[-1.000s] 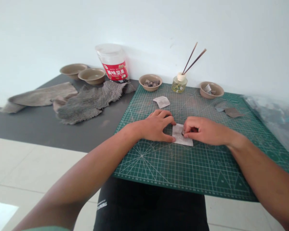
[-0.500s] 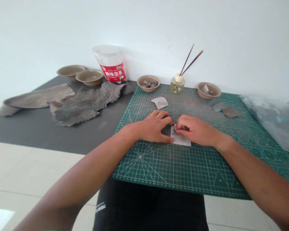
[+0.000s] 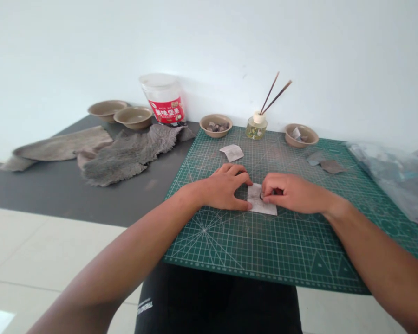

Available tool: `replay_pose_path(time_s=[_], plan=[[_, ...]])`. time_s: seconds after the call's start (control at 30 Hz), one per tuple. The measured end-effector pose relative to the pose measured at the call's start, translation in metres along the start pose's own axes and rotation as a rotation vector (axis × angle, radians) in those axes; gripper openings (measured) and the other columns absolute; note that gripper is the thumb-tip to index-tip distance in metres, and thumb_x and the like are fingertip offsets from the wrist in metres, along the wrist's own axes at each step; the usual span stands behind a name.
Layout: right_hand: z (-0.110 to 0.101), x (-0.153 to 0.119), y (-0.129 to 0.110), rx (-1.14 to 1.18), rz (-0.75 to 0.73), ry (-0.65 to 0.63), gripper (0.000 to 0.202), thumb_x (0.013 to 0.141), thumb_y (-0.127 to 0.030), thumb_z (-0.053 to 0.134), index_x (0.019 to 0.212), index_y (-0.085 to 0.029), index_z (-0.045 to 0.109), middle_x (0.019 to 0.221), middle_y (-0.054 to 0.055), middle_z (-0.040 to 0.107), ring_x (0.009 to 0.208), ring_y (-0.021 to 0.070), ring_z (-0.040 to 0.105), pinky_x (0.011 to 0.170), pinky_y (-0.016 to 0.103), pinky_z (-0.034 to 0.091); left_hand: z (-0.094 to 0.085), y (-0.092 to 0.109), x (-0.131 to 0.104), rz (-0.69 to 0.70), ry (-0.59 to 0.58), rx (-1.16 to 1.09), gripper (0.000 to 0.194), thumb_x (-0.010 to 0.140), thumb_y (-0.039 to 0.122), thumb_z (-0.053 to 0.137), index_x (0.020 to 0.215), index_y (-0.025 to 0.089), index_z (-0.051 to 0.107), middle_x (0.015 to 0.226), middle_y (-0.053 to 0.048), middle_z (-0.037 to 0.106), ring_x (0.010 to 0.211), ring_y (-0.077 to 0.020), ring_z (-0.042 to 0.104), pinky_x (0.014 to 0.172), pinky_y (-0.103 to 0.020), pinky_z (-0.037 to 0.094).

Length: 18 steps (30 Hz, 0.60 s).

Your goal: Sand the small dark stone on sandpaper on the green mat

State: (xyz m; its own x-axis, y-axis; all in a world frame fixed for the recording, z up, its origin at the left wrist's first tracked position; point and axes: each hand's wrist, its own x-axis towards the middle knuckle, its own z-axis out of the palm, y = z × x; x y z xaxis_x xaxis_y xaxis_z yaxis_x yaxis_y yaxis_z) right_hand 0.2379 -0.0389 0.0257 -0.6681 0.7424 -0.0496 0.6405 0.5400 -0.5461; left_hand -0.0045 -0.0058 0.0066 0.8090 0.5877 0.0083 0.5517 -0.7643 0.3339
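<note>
A pale, square piece of paper or cloth [image 3: 257, 204] lies flat on the green cutting mat [image 3: 237, 241]. My left hand [image 3: 226, 188] rests at its left side, thumb and fingers spread, with the fingertips on its left edge. Above its right part, my right hand [image 3: 287, 192] is closed in a pinch on a small dark object [image 3: 261, 195], too small to name. A second pale piece [image 3: 231, 152] with a raised edge lies farther back on the mat.
Behind are a bowl of small dark lumps [image 3: 216, 126], a reed diffuser [image 3: 257, 126] and a bowl with scraps [image 3: 301, 135]. Grey scraps [image 3: 332, 166] and a plastic bag [image 3: 397, 174] lie right. Grey cloths [image 3: 125, 155], two bowls [image 3: 133, 118] and a tub [image 3: 163, 99] stand left.
My right hand has shifted slightly right across the pale piece, along with the small dark object. My left hand keeps its place at the left edge. The camera view has tilted a little.
</note>
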Motion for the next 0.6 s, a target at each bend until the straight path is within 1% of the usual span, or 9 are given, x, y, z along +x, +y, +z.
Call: replay_pose_path(time_s=[0.07, 0.2, 0.27, 0.33, 0.37, 0.43, 0.5, 0.53, 0.6], plan=[[0.0011, -0.0002, -0.0017, 0.028, -0.041, -0.039, 0.009, 0.091, -0.025, 0.062, 0.083, -0.021, 0.062, 0.092, 0.001, 0.062, 0.079, 0.0151, 0.058, 0.071, 0.029, 0.042, 0.0003, -0.0004, 0.0, 0.008, 0.003, 0.003, 0.062, 0.081, 0.063, 0.067, 0.13, 0.028, 0.054, 0.143, -0.008, 0.042, 0.138, -0.0326, 0.032, 0.115, -0.046, 0.028], [0.0016, 0.0017, 0.0, -0.05, 0.019, 0.132, 0.011, 0.092, -0.026, 0.06, 0.083, -0.02, 0.062, 0.091, 0.003, 0.061, 0.084, 0.0174, 0.058, 0.075, 0.032, 0.042, -0.0007, 0.0006, -0.0003, -0.013, -0.001, 0.001, 0.062, 0.081, 0.063, 0.067, 0.131, 0.028, 0.054, 0.143, -0.008, 0.042, 0.139, -0.033, 0.031, 0.116, -0.047, 0.027], [0.0003, 0.001, 0.0013, -0.038, 0.044, 0.088, 0.011, 0.091, -0.028, 0.061, 0.083, -0.021, 0.063, 0.089, 0.002, 0.061, 0.081, 0.0172, 0.058, 0.072, 0.031, 0.042, -0.0013, 0.0015, -0.0005, -0.017, -0.006, -0.005, 0.062, 0.081, 0.062, 0.066, 0.131, 0.028, 0.054, 0.144, -0.008, 0.041, 0.139, -0.0329, 0.03, 0.116, -0.047, 0.026], [0.0, -0.0001, 0.0007, 0.01, 0.014, -0.016, 0.01, 0.09, -0.028, 0.062, 0.083, -0.021, 0.063, 0.09, 0.001, 0.062, 0.078, 0.0161, 0.057, 0.069, 0.03, 0.042, -0.0017, 0.0022, -0.0006, -0.014, -0.007, -0.008, 0.061, 0.081, 0.062, 0.067, 0.131, 0.028, 0.054, 0.144, -0.008, 0.042, 0.139, -0.0331, 0.03, 0.116, -0.047, 0.026], [0.0003, -0.0003, 0.0001, 0.025, -0.009, -0.039, 0.01, 0.091, -0.028, 0.061, 0.083, -0.021, 0.063, 0.09, 0.001, 0.062, 0.078, 0.0157, 0.057, 0.069, 0.03, 0.042, -0.0019, 0.0025, -0.0006, -0.013, -0.006, -0.007, 0.061, 0.081, 0.062, 0.067, 0.13, 0.028, 0.055, 0.144, -0.008, 0.042, 0.139, -0.0333, 0.03, 0.116, -0.047, 0.026], [0.001, 0.0002, -0.0005, 0.004, -0.016, 0.019, 0.01, 0.092, -0.026, 0.06, 0.083, -0.021, 0.062, 0.091, 0.002, 0.062, 0.081, 0.0162, 0.058, 0.073, 0.03, 0.042, -0.0021, 0.0027, -0.0005, -0.015, -0.004, -0.006, 0.062, 0.081, 0.061, 0.067, 0.13, 0.027, 0.055, 0.143, -0.008, 0.042, 0.139, -0.0336, 0.031, 0.116, -0.047, 0.026], [0.0008, 0.0008, 0.0003, -0.044, 0.036, 0.112, 0.01, 0.092, -0.026, 0.06, 0.084, -0.021, 0.063, 0.09, 0.002, 0.062, 0.084, 0.0173, 0.058, 0.074, 0.031, 0.042, -0.0023, 0.0029, -0.0004, -0.02, -0.009, -0.008, 0.062, 0.081, 0.061, 0.067, 0.131, 0.027, 0.054, 0.143, -0.008, 0.042, 0.138, -0.0335, 0.031, 0.116, -0.047, 0.026], [0.0005, 0.0007, 0.0007, -0.057, 0.061, 0.121, 0.01, 0.091, -0.027, 0.061, 0.084, -0.021, 0.063, 0.089, 0.002, 0.061, 0.083, 0.0176, 0.058, 0.074, 0.031, 0.042, -0.0023, 0.0029, -0.0004, -0.022, -0.012, -0.009, 0.062, 0.081, 0.061, 0.067, 0.132, 0.027, 0.054, 0.143, -0.008, 0.042, 0.138, -0.0333, 0.031, 0.116, -0.047, 0.026], [0.0, 0.0, 0.0004, -0.039, 0.062, 0.049, 0.011, 0.09, -0.028, 0.063, 0.083, -0.021, 0.063, 0.088, 0.002, 0.061, 0.08, 0.0167, 0.058, 0.071, 0.03, 0.042, -0.0024, 0.0028, -0.0003, -0.02, -0.016, -0.009, 0.062, 0.081, 0.061, 0.067, 0.132, 0.027, 0.054, 0.144, -0.008, 0.041, 0.139, -0.0328, 0.03, 0.116, -0.046, 0.026]])
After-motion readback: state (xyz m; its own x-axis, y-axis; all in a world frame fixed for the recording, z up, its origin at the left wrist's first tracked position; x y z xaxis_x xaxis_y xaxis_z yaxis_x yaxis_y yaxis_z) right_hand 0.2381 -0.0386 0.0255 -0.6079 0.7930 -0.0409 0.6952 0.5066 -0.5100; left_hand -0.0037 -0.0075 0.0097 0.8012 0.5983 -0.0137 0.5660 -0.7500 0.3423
